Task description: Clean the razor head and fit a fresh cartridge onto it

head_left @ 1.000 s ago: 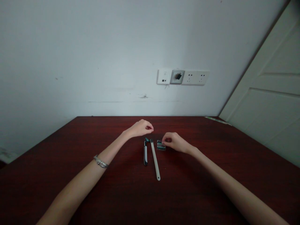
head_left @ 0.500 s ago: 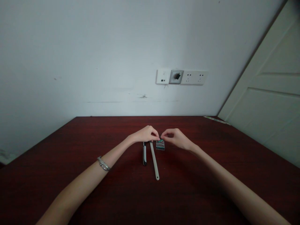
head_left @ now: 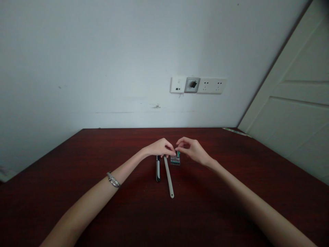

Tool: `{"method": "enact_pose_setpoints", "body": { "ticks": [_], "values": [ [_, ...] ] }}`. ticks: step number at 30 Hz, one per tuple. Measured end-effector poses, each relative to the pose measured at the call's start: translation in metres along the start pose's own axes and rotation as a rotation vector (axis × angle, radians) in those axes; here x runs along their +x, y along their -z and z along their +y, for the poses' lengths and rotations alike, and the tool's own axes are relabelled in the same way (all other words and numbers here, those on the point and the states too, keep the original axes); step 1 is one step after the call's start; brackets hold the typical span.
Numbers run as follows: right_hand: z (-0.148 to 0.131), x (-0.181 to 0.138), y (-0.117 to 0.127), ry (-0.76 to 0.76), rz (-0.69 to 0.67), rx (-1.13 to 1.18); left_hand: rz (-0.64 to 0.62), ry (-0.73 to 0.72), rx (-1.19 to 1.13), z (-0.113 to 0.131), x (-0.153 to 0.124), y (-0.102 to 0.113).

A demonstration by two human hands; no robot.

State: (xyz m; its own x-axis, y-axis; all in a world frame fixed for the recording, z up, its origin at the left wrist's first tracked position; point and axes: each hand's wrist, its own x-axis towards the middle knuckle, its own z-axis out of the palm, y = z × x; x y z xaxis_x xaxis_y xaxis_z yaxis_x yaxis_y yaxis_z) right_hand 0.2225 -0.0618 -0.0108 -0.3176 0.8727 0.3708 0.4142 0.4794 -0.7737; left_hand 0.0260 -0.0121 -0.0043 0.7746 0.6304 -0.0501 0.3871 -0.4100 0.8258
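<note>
A small clear plastic box (head_left: 175,162) lies on the dark red table, with dark and greenish contents too small to name. My left hand (head_left: 161,147) is closed in a pinch at the box's far left corner, fingertips touching it. Over the box's right side, my right hand (head_left: 191,149) pinches a small green battery-like piece (head_left: 178,154) standing upright; its other fingers are curled loosely. Just below my left hand lie a long pale flat stick (head_left: 169,178) with a hole at its near end and a black-and-grey handled tool (head_left: 158,169). My left hand hides the far ends of both.
The table (head_left: 115,212) meets a white wall (head_left: 115,61) at its far edge. Wall sockets (head_left: 210,85) and a black plug (head_left: 193,84) sit above it. A white panelled door (head_left: 295,113) stands at right, near a thin patterned strip (head_left: 236,132) at the table's far right corner.
My right hand has risen slightly and turned the green piece from lying slantwise across the box to upright. My left hand, the stick and the handled tool stay in place.
</note>
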Motion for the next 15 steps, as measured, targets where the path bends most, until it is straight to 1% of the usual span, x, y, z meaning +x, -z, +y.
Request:
{"method": "enact_pose_setpoints", "body": {
  "ticks": [3,6,10,15],
  "values": [
    [-0.002,-0.001,0.001,0.035,-0.046,-0.075,0.052,-0.017,-0.009,-0.001,-0.001,0.009],
    [-0.005,-0.002,0.000,0.057,-0.099,-0.079,0.093,-0.014,-0.021,0.000,-0.002,0.013],
    [-0.008,-0.004,-0.002,0.069,-0.119,-0.080,0.070,0.002,-0.055,0.004,-0.002,0.011],
    [-0.010,-0.004,-0.002,0.099,-0.132,-0.103,0.020,-0.014,-0.095,0.007,-0.003,0.007]
  ]
}}
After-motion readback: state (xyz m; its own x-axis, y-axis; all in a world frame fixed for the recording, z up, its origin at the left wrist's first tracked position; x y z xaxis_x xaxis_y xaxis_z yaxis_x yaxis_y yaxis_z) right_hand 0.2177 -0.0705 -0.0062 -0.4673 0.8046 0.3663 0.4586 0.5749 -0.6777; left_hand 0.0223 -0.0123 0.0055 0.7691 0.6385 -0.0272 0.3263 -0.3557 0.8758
